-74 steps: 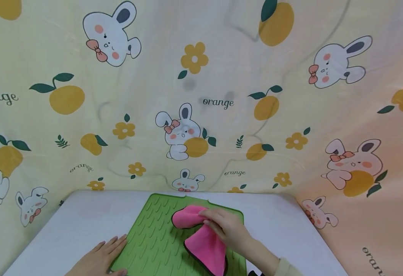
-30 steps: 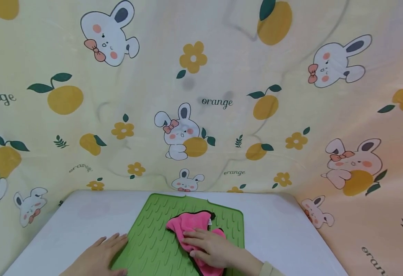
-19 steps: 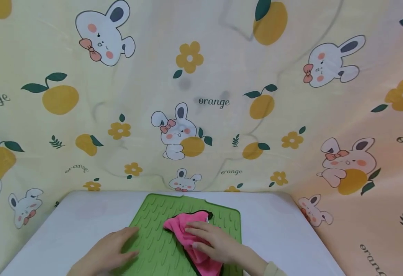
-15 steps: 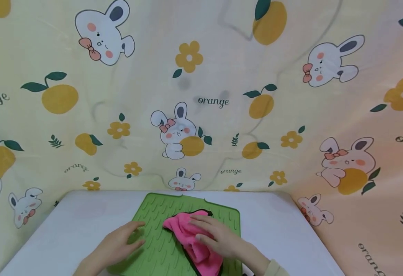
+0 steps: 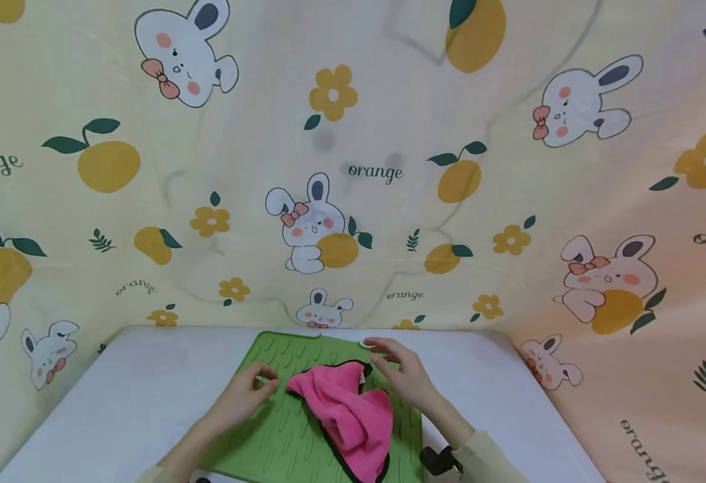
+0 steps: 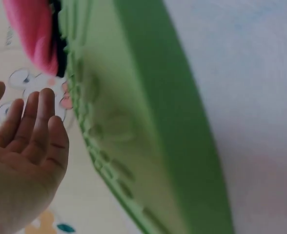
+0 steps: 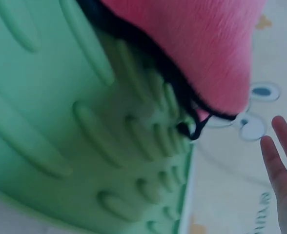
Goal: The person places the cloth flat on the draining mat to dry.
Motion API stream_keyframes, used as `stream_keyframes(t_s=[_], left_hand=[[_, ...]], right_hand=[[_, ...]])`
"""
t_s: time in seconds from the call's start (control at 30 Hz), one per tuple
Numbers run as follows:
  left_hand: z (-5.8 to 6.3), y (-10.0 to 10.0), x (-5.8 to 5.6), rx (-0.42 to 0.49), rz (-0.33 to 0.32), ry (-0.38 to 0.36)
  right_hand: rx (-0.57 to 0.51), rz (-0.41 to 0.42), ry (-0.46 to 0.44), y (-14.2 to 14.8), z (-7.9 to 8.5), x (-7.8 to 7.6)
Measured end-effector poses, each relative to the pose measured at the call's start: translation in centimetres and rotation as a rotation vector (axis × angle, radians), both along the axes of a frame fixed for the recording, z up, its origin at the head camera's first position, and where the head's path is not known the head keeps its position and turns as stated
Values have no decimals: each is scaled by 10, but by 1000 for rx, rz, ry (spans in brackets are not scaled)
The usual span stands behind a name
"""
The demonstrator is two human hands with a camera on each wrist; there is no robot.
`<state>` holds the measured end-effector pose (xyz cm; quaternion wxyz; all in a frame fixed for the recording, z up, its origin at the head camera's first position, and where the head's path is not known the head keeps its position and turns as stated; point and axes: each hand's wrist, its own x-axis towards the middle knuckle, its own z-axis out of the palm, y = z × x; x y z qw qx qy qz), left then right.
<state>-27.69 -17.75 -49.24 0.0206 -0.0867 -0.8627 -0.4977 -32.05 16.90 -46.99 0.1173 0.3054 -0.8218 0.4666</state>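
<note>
Head view: a pink cloth (image 5: 356, 419) lies crumpled on a green mat (image 5: 256, 436), folded over itself, with its black edging (image 7: 170, 68) uppermost at some borders and tucked under at others. The mat is set on the white bench (image 5: 111, 409), in front of a printed sheet (image 5: 425, 121). Its raised ridges probably give the cloth some hold against sliding, and its placement between the arms appears chosen to bring the cloth within reach of both. The cloth rests by its own weight; no grip is seen on it. The left hand (image 5: 245, 394) is beside the cloth's left corner, thumb and fingers apart and lightly bent; the left wrist view confirms a bare palm, with a gap between fingertips and cloth. The right hand (image 5: 406, 376) is above the cloth's far right corner, near the black loop (image 7: 197, 129), fingers extended and parted, holding nothing. The right wrist view shows its visible fingers clear of the cloth; the thumb is outside that view, so light contact there cannot be ruled out. A dark object (image 5: 439, 461), not identifiable, shows below the right wrist.
</note>
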Motion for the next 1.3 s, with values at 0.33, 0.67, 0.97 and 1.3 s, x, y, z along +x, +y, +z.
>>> stream_keyframes(t_s=[0.33,0.67,0.97,1.3], left_hand=[[-8,9,-15,-89,6,-35],[-6,13,-29,-108,-69,-48],[-2,19,-31,-136,-107,-36],[-11,22,-38,-184,-97,-43]], right_hand=[[7,-121,-237,8,-22,-28],[201,-48,-251,-1,-34,-47],[263,-41,-264,-6,-42,-49],[254,-26,-189,-6,-43,-46]])
